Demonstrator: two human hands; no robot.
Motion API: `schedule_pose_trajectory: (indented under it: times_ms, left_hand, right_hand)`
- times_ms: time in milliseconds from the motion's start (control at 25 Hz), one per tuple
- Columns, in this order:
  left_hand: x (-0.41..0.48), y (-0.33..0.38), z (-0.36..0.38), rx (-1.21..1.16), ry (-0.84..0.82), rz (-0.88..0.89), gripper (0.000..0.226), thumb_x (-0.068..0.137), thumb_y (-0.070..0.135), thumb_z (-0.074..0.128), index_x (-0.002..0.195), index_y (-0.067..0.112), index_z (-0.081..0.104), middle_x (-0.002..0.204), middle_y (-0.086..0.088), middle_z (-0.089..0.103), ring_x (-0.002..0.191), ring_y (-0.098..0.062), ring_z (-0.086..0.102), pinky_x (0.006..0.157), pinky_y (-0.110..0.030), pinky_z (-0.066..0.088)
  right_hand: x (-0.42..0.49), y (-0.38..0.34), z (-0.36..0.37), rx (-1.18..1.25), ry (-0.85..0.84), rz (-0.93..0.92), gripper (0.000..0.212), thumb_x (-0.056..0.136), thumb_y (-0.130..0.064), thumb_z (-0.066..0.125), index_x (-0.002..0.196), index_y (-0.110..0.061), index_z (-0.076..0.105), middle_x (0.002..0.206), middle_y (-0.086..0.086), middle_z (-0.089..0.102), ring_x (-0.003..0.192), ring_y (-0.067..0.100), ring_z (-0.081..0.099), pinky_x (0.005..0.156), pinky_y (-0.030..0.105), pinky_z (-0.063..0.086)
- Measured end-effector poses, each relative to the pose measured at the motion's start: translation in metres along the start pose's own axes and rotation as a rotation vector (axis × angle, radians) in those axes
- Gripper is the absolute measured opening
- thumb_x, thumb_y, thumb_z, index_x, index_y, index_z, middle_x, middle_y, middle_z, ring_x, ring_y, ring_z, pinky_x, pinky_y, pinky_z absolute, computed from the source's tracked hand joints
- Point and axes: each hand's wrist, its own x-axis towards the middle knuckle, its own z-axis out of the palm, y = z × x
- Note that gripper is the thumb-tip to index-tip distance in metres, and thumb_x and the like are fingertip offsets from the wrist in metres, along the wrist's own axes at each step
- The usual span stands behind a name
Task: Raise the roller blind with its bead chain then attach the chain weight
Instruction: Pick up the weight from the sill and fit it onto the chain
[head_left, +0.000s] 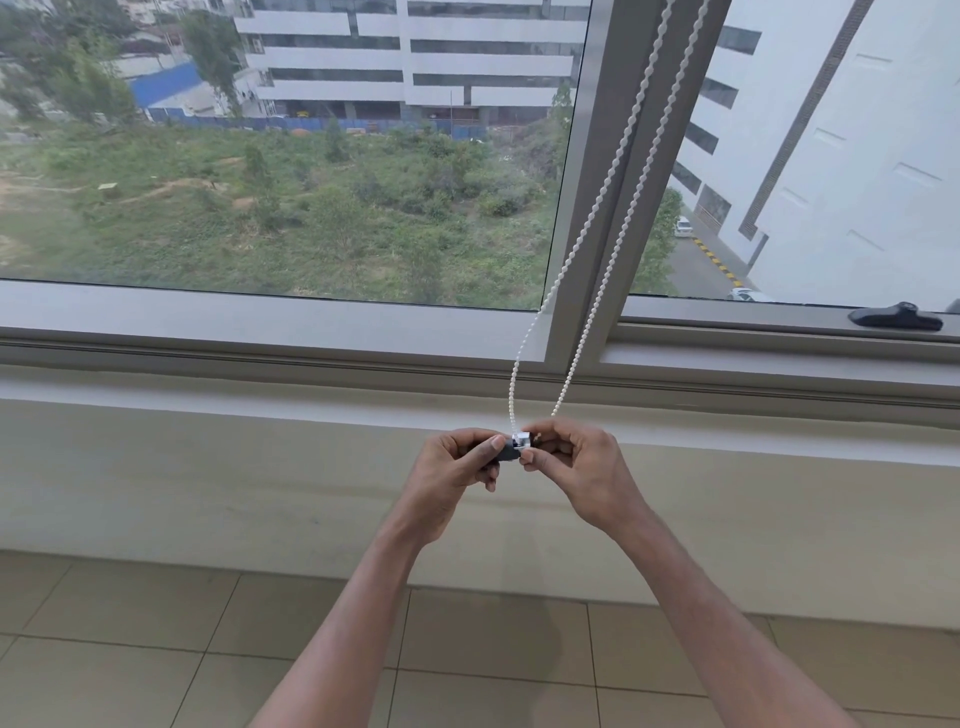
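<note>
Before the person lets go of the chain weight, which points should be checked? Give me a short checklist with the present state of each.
1. Blind raised off the glass: ok, no blind fabric shows over the window pane.
2. Both strands of the bead chain reach down to the hands: ok.
3. Left hand has a grip on the dark part of the chain weight: ok.
4. Right hand pinches the pale end of the weight: ok.
5. Chain loop seated inside the weight: cannot tell, fingers hide it.
6. Weight snapped shut: cannot tell.
</note>
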Motion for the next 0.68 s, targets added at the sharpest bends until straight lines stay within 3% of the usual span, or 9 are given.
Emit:
schedule_pose_trajectory:
  times_ms: [360,680]
  left_hand:
    - [-0.012,0.007,-0.004,-0.037,0.038,-0.107,0.024,0.103,0.023,0.071,0.103,0.004,0.085,0.090,-0.016,0.077,0.063,-0.014,0.056,0.058,-0.024,0.050]
    - [-0.014,0.019,-0.002,-0.170,0.060,-0.112,0.019,0.098,0.020,0.074,0.101,0.005,0.086,0.096,-0.016,0.080,0.065,-0.014,0.060,0.062,-0.023,0.055]
  right_hand:
    - [0.000,-0.006,0.006,-0.079,-0.068,-0.093,0.025,0.094,-0.007,0.075,0.096,-0.031,0.073,0.086,0.004,0.078,0.075,0.016,0.077,0.079,0.023,0.062]
    - [0.004,-0.010,0.003,0.014,-0.059,-0.004,0.015,0.096,-0.008,0.074,0.111,-0.011,0.075,0.094,0.008,0.081,0.084,0.022,0.081,0.087,0.031,0.064]
